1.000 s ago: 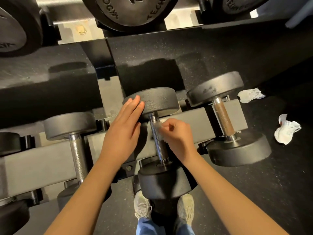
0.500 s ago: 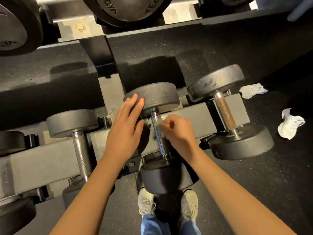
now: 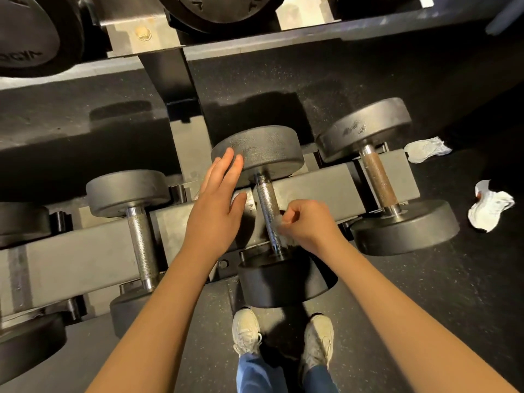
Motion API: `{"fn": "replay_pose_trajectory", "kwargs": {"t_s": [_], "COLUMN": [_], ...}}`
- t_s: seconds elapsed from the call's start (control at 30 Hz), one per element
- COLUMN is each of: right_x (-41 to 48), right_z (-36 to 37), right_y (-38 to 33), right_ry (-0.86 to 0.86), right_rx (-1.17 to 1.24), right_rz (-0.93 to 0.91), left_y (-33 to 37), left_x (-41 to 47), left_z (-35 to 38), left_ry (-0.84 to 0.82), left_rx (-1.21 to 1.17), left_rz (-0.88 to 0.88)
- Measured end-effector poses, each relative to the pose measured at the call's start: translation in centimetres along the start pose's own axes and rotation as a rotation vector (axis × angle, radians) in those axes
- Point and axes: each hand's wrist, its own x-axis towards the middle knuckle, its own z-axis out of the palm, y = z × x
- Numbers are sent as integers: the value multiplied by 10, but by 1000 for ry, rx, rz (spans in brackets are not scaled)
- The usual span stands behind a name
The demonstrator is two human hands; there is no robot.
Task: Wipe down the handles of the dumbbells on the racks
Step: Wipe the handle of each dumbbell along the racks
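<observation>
Standing on a black, speckled rubber floor (image 3: 425, 307), a person in pale shoes (image 3: 246, 333) is facing a grey steel rack (image 3: 71, 259) whose lower rail is carrying a row of black dumbbells. A crumpled white cloth (image 3: 428, 148) is lying on the floor just beside the rack's right end, and a second cloth (image 3: 490, 207) is lying farther right, both well apart from the hands.

The middle dumbbell (image 3: 258, 150) is sitting across the rail, directly ahead of the shoes. The left hand (image 3: 217, 205) is resting with straight fingers against the edge of its far head, thumb spread. The right hand (image 3: 309, 222) is curling its fingers round a small whitish wipe (image 3: 280, 225) (blurred, detail unclear) and pressing it to the lower part of the knurled steel handle (image 3: 265, 199).

Raised lettering on the large weights (image 3: 224, 9) on the upper shelf is showing upside down and cropped; it cannot be read whole.
</observation>
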Motion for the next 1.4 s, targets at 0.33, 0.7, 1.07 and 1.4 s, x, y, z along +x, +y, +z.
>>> {"fn": "replay_pose_trajectory", "kwargs": {"t_s": [0.33, 0.7, 1.07, 1.4], "right_x": [6, 24, -13, -13], "right_z": [5, 11, 4, 0], "right_y": [-7, -20, 3, -16], "right_ry": [101, 263, -26, 29], "right_rx": [83, 212, -19, 265], "right_rz": [-26, -40, -15, -148], "left_y": [-1, -1, 2, 10], "left_x": [-3, -5, -8, -29], "left_z": [2, 5, 8, 24], "left_ry": [-10, 9, 3, -103], "left_rx": [-14, -20, -34, -175], "left_rz": [-20, -9, -61, -88]}}
